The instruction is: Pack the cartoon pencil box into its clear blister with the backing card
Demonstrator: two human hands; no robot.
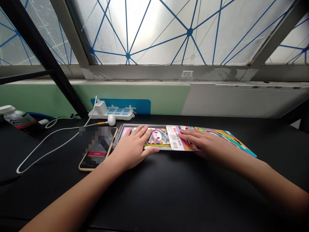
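A pencil box (158,137) with a colourful cartoon print sits in a clear plastic tray (118,137) on the black table. My left hand (135,145) lies spread over the left part of it, fingers on top and thumb along the near edge. Overlapping the right part is a bright printed card (175,138) marked "PENCIL BOX", with a barcode; it reaches far out to the right. My right hand (205,141) has its fingers stretched over the card's face, and its thumb is mostly hidden at the near edge, where it appears to grip the card.
A phone (98,154) in a pale case lies left of the tray. Behind it are a white power strip (118,112), a charger (100,107) and a looping white cable (45,141). A bottle (20,119) stands far left, near a black slanted bar (48,58). Wall and window bound the back.
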